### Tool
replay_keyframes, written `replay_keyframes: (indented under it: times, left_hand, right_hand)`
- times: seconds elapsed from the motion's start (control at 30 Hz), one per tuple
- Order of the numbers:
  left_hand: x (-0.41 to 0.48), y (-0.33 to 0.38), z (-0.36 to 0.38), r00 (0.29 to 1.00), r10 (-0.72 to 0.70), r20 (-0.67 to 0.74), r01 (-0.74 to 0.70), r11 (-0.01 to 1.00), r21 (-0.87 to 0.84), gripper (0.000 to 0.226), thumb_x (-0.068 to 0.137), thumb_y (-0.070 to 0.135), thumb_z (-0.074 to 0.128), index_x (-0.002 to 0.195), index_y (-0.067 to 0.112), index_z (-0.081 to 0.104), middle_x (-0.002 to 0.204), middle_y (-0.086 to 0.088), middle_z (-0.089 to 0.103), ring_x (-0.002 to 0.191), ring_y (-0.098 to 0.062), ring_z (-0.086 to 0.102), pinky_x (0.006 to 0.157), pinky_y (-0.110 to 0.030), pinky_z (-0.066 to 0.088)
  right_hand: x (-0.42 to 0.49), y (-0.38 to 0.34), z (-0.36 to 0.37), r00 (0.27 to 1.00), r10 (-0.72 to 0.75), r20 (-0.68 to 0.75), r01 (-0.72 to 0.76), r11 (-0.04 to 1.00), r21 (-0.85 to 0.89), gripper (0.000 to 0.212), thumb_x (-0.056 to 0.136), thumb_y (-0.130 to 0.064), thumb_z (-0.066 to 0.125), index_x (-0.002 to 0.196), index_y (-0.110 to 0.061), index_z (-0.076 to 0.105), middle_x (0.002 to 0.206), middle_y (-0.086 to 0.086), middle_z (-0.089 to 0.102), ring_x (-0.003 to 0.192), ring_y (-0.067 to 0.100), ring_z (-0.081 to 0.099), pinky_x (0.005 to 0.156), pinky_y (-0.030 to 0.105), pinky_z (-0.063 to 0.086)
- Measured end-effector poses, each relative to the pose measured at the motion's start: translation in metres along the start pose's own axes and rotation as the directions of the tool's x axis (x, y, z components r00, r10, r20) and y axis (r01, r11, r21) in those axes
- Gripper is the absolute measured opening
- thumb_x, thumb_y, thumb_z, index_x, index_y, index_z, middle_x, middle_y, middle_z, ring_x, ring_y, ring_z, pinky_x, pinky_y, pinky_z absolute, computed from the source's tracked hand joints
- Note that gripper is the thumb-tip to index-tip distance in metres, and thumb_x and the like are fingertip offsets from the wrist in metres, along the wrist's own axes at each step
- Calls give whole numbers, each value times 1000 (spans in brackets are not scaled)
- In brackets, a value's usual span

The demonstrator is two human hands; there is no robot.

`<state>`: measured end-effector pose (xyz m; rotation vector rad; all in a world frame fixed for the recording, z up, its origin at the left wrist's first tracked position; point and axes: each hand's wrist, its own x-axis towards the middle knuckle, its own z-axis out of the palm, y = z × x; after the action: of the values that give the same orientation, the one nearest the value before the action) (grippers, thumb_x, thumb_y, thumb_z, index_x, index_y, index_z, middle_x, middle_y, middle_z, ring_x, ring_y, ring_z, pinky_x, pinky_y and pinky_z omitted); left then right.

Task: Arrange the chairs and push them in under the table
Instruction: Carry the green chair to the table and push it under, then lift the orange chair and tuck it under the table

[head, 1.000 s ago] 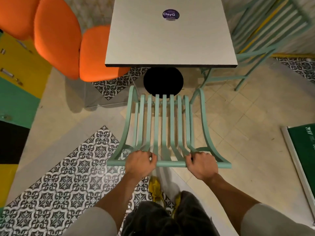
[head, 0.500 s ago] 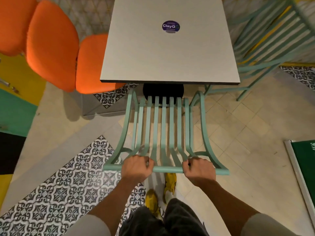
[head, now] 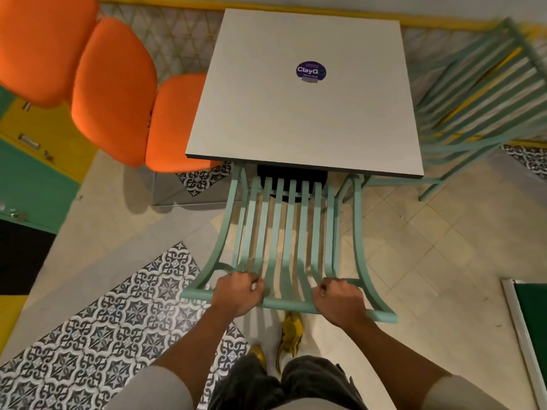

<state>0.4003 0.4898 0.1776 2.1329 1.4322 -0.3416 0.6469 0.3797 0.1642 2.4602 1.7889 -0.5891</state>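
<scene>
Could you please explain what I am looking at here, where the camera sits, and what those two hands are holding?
There is no machine here: a person wears a wide-angle camera on the head, looking forward and down, so you see their own arms, dark trousers and yellow shoes from above. The left hand and the right hand each close their fingers around the top rail of a mint-green slatted chair. Its front end already sits under the near edge of the grey table. The tabletop carries only a round purple sticker. An orange cushioned chair stands on the left, partly under the table, and another green chair stands on the right.
</scene>
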Motion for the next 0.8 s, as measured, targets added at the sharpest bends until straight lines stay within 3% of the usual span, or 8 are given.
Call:
replay_keyframes:
  times: [0.1,0.27,0.33,0.4,0.47,0.57,0.7,0.8]
  left_hand:
    - [10,-11,-21,999,-30,-33,30,1000,-4,43,109,50,43,114,24,77,90,0,76,80,-18,71,75,-32,56]
    - [5,-44,-69,978,-117,-170,123,992,22,46,109,48,44,138,24,69,131,-12,75,114,-31,71,98,-42,56]
    - [0,-66,-84,973,-153,-172,165,985,54,59,110,53,40,155,18,53,155,-12,59,139,-32,56,112,-46,46]
    - [-6,-88,-100,961,-200,-190,217,974,69,72,109,61,34,165,15,35,172,-10,37,157,-30,35,124,-48,31]
    - [-12,-112,-116,950,-243,-196,264,961,88,81,108,68,27,170,16,23,178,-9,23,163,-29,21,130,-50,21]
    - [-18,-151,-145,940,-278,-198,298,951,81,87,106,73,22,172,17,17,180,-8,16,166,-28,13,132,-54,12]
    - [-17,-223,-199,928,-235,-288,263,963,64,88,105,75,22,172,18,16,180,-6,15,166,-26,10,132,-55,12]
    - [-13,-283,-254,919,-161,-359,216,969,118,90,104,76,20,171,16,17,179,-8,18,166,-27,13,131,-53,16]
  right_hand:
    - [31,-20,-19,986,51,159,-59,997,47,40,101,-53,47,104,-23,74,97,4,76,79,21,65,72,30,51]
    - [71,-78,-55,957,-118,264,114,993,31,61,106,-62,41,141,-18,64,136,13,71,121,33,67,102,42,53]
    - [82,-105,-68,925,-161,344,167,986,11,85,102,-77,36,163,-19,41,166,13,46,150,34,45,122,51,37]
    - [93,-133,-81,894,-206,398,229,973,-11,106,95,-89,30,172,-18,17,179,9,15,163,34,20,130,57,19]
    - [104,-162,-95,883,-246,399,285,958,-41,115,90,-95,26,173,-17,7,181,7,1,165,35,10,131,61,12]
    - [122,-213,-114,886,-305,350,355,931,-87,118,88,-97,22,173,-16,5,181,8,0,166,34,9,131,63,16]
    - [153,-289,-134,890,-378,256,417,901,-119,116,89,-96,25,172,-16,11,181,6,7,165,31,14,129,61,19]
    - [174,-356,-155,904,-415,108,426,895,-130,109,90,-94,29,168,-17,27,176,7,26,157,32,32,121,60,32]
